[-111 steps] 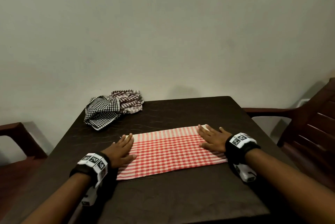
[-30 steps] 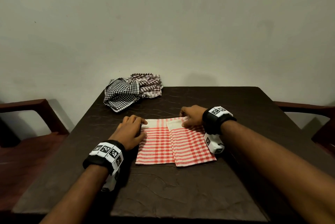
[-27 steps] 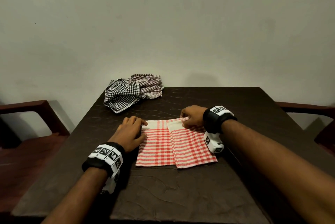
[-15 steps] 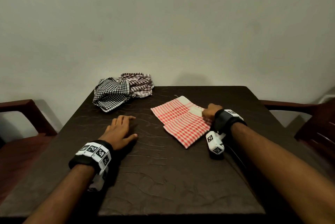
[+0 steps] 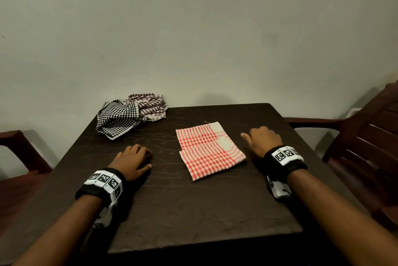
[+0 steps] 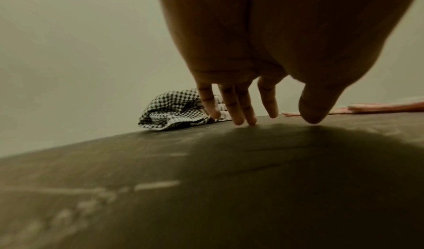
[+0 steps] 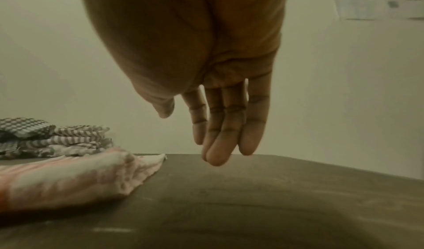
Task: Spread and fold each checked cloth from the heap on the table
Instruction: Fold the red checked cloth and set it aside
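The red checked cloth (image 5: 210, 150) lies folded into a small packet on the right half of the dark table (image 5: 193, 211), set at a slant, with its pale border showing along the far right edge, and neither hand touches it. The right hand (image 5: 261, 140) hangs just beside its right edge, fingers (image 7: 227, 126) straight and together, tips close to the tabletop and gripping nothing. The left hand (image 5: 133, 159) rests well to the left of the packet; its fingers (image 6: 238, 106) point down to the table with tips touching the surface, relaxed and empty. At the far left corner sits the heap (image 5: 131, 114), a crumpled black-and-white checked cloth (image 5: 116, 119) with a brown striped cloth (image 5: 150, 106) bunched against it. By the look of it, this cloth's fold is finished and the step in hand is the change to the next piece. The next move calls for a reach to the far corner to draw one cloth free of the other, then room in front to spread it flat
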